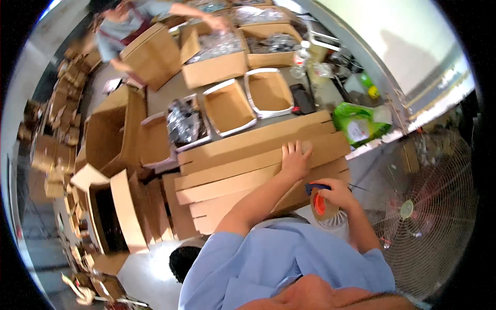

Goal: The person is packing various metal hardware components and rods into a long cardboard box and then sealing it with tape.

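Note:
My left hand (295, 159) lies on a flat folded cardboard box (232, 178), its fingers spread over the upper panels. The box lies along the near side of the table, with slots cut between its flaps. In my right hand (337, 194) is a tape dispenser (316, 201) with a dark blue handle part and an orange hub, carrying a roll of brown tape. The dispenser is beside the near right end of the box; I cannot tell whether it touches the cardboard.
Behind the flat box stand shallow open boxes (230, 108) and a carton of clear plastic packets (217, 49). A co-worker (126, 28) is at the far left. Open cartons (106, 217) stand at left. A large fan (413, 212) is at right, near a green bag (356, 124).

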Motion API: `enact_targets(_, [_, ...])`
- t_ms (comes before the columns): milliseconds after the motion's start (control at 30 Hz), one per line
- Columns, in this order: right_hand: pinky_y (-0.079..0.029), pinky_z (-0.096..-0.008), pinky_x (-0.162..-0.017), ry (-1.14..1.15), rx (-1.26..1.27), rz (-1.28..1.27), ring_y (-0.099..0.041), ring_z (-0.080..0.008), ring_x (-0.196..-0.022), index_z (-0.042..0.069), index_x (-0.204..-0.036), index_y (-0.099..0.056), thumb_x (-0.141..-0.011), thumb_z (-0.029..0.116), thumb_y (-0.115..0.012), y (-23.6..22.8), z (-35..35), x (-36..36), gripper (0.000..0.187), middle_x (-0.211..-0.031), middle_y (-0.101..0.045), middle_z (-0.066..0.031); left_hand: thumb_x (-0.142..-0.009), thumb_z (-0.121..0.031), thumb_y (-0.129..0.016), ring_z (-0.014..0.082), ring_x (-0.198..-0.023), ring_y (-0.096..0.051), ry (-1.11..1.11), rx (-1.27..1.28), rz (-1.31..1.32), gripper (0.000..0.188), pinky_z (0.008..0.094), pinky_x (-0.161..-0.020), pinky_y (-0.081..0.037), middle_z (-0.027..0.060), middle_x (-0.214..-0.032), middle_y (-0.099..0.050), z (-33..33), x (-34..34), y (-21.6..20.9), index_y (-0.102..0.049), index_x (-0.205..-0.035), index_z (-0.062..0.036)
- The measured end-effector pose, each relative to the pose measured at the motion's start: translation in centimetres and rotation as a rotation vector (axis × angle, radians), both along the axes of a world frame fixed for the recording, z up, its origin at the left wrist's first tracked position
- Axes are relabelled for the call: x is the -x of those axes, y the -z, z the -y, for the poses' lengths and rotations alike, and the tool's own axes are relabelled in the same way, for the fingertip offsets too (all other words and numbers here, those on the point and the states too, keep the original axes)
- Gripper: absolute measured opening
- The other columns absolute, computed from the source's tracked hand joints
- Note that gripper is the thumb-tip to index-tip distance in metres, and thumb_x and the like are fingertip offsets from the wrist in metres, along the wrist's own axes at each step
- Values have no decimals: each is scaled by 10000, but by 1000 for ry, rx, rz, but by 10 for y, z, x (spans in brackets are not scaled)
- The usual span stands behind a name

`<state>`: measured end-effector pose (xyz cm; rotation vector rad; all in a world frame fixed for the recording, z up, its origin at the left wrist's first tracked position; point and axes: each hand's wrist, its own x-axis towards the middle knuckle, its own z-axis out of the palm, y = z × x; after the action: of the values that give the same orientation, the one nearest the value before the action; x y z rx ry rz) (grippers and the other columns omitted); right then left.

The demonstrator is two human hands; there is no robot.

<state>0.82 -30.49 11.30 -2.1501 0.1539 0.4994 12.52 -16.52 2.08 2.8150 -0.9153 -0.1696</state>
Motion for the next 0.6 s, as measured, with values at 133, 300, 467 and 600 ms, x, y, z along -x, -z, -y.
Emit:
enact_targets(133, [-480, -305, -811, -28, -112, -35, -628, -203, -889, 33, -1108, -629, -777, 176, -588, -14, -40, -26, 362, -972, -673, -127, -690, -519, -683, 396, -1288, -296, -7, -104, -130, 830, 549, -1052, -219, 192, -1403, -325, -111, 6, -36, -290, -1408, -384])
enact_targets(300, [-467, -302, -831, -361, -162, -27, -628, -216, -917, 3, -1164, -596, -836, 211, -567, -29, -147, -109, 389, -1026, -663, -155, -740, -583, -602, 400, -1288, -293, -50, -37, 52, 738, 549, -1068, -206, 167, -1426, -305, -277, 29, -15, -291, -1392, -435])
enact_targets(467, [-478, -358, -773, -314, 59, 217, -636, -256, -876, 2, -958, -670, -786, 311, -543, -31, -253, -178, 376, -956, -659, -200, -775, -578, -554, 422, -1261, -313, -6, 74, 162, 601, 570, -1048, -231, 175, -1415, -325, -319, 42, -2, -435, -1322, -360])
enact_targets(600, [-466, -398, -719, -539, 376, 12, -621, -313, -790, -8, -878, -671, -714, 342, -569, 0, -277, -201, 399, -919, -651, -232, -767, -574, -565, 439, -1221, -341, -15, 137, 158, 527, 594, -1023, -238, 180, -1386, -349, -319, 47, 8, -552, -1208, -285])
